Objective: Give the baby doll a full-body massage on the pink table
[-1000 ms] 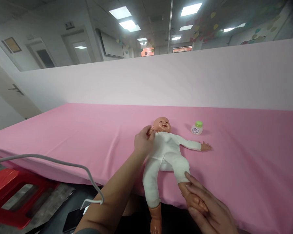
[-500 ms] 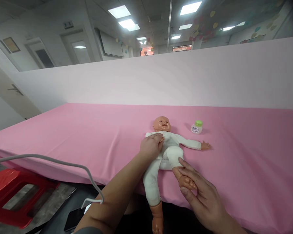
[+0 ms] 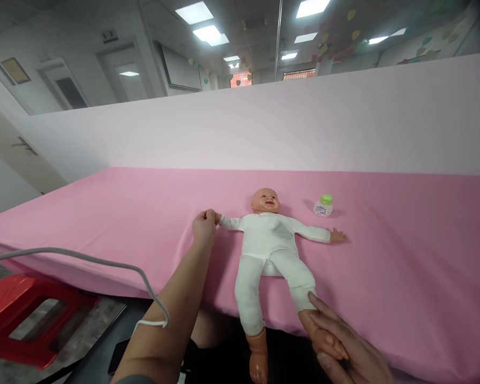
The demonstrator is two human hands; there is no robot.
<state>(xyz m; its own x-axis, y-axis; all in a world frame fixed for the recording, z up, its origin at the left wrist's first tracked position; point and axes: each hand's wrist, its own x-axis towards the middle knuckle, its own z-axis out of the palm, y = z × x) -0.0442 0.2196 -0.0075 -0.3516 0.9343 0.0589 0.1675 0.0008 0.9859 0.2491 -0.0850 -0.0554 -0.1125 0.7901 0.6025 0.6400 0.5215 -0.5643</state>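
A baby doll [image 3: 270, 234] in a white suit lies on its back on the pink-covered table [image 3: 144, 213], its head toward the wall. Closed round the doll's hand on the left side is my left hand [image 3: 205, 224], with that doll arm stretched straight out sideways. My right hand [image 3: 350, 341] grips the doll's bare foot on the right, fingers along the ankle and thumb beneath the foot. This leg is nearly straight. The other bare foot [image 3: 258, 358] hangs past the table's front edge.
A small clear bottle [image 3: 324, 206] with a green cap stands right of the doll's head. Behind the table rises a white wall [image 3: 264, 128] topped with glass. A grey cable [image 3: 84, 257] crosses over my left forearm. At lower left is a red stool [image 3: 28, 320].
My left hand has swung left from the doll's chest, drawing the doll's arm out sideways. My right hand has moved down and right, straightening the bent leg.
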